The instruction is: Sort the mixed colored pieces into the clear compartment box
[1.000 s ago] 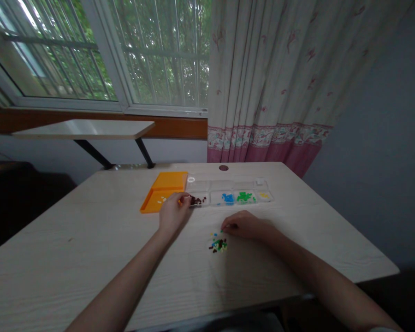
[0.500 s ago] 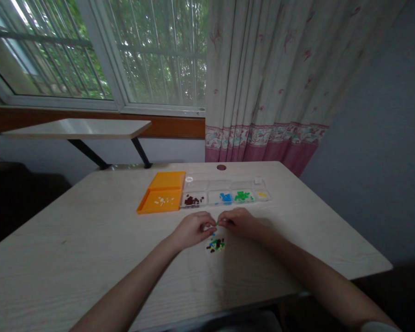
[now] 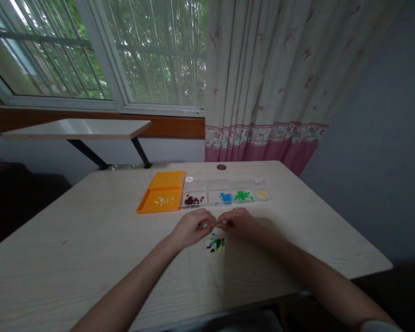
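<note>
right hand [image 3: 240,222] pinches a tiny green piece [image 3: 215,223] around mid-frame, left hand [image 3: 191,228] fingertips right up at it, can't tell if they're gripping, mixed pile [image 3: 217,245] just below

Table top [image 3: 107,249] looked wood-grained, smooth, with low sheen. Orange box [image 3: 167,179] was plastic, smooth, fairly matt. Clear case [image 3: 219,184] was see-through plastic, glossy along edges. Green piece [image 3: 215,223] and small loose pieces [image 3: 216,245] looked plastic, too small to judge finish. Raised shelf [image 3: 76,128] had smooth top, glossy in streak. Curtain [image 3: 263,69] was cloth, matt, printed. Window frame [image 3: 105,60] looked smooth, faintly shiny.
</note>
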A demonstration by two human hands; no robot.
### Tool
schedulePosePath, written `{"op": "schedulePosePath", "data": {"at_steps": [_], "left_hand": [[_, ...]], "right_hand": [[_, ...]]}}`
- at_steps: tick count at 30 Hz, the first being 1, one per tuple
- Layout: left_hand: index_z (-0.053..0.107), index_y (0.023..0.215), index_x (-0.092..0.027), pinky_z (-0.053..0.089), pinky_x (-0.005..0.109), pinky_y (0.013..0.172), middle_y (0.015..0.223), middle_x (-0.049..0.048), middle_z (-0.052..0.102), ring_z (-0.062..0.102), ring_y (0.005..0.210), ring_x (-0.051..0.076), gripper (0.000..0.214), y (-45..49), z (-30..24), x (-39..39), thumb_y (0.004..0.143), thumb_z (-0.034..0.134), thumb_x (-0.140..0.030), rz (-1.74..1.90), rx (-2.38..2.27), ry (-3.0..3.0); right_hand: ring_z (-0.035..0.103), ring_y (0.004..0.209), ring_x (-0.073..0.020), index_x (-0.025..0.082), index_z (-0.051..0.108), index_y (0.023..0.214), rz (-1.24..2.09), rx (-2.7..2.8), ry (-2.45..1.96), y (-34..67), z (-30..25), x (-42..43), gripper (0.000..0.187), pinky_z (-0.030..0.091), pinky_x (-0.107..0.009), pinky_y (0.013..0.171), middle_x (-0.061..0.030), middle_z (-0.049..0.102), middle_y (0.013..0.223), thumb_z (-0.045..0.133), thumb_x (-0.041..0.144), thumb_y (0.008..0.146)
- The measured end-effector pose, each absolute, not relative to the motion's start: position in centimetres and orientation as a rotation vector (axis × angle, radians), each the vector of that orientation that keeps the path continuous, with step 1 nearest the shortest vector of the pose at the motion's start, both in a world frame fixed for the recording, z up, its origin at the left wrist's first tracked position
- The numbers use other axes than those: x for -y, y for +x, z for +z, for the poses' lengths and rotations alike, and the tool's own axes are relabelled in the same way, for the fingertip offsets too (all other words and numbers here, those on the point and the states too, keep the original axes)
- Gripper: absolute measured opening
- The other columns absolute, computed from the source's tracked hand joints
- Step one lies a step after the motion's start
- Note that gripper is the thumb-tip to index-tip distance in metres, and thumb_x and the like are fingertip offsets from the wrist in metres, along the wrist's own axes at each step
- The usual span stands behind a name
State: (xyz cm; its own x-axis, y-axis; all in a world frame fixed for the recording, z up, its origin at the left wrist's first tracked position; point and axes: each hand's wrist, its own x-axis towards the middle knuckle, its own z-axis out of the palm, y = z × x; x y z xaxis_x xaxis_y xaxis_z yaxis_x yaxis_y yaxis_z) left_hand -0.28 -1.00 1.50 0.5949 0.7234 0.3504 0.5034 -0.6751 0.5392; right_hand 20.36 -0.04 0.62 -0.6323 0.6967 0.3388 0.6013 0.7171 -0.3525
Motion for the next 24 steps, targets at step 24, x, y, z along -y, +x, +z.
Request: {"op": "schedulePosePath", "data": {"at_steps": [24], "left_hand": [[0.06, 0.094, -0.023, 0.042, 0.026, 0.08, 0.098, 0.0033, 0.05, 0.054, 0.084, 0.014, 0.017, -0.5, 1.6, 1.5, 0.078, 0.055, -0.027, 0.574, -1.01, 2.497]], "right_hand": [[0.044, 0.046, -0.0094, 0.019, 0.067, 0.078, -0.051, 2.113, -0.939, 21.9, 1.2, -1.1, 0.026, 0.035, -0.02, 0.054, 0.0027, 0.05, 0.045, 0.049, 0.037, 0.083]]}}
